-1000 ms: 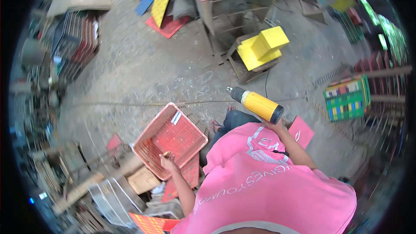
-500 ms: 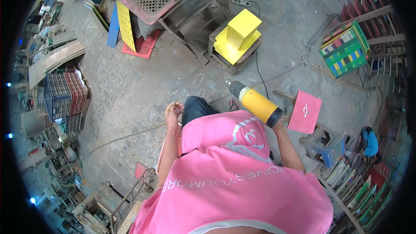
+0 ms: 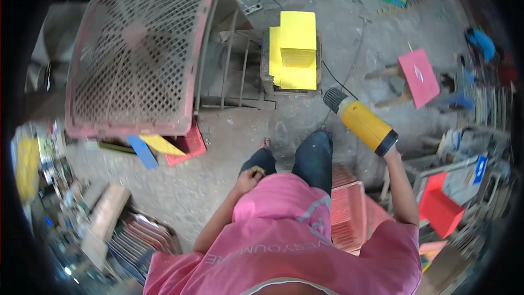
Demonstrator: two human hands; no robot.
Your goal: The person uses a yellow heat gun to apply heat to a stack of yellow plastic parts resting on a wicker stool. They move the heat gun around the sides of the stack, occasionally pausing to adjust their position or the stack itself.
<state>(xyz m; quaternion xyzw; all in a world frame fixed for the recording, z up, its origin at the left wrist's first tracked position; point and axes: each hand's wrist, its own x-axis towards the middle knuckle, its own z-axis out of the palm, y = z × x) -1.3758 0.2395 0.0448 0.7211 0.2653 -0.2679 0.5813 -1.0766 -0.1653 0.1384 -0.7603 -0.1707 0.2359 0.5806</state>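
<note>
My right hand (image 3: 392, 154) is closed on a yellow-and-black heat gun (image 3: 367, 124), at the handle end under its body. The gun's dark ridged nozzle end points up and left, toward a low stand (image 3: 266, 83). On that stand lies a flat yellow sheet (image 3: 295, 80) with a tall stack of yellow sheets (image 3: 298, 33) on top. My left hand (image 3: 252, 176) rests by my lap with its fingers curled. A small yellowish patch shows at those fingers, too small to name.
A large pink-rimmed plastic grate (image 3: 136, 35) lies over a metal frame at the left. A pink sheet (image 3: 419, 78) sits on a wooden stool to the right. Below the gun stands a red crate (image 3: 349, 213). A black cable (image 3: 334, 76) crosses the floor.
The view has swung to the right. My left hand has gone from hanging out beside my leg to curled at my lap. The heat gun stays in my right hand.
</note>
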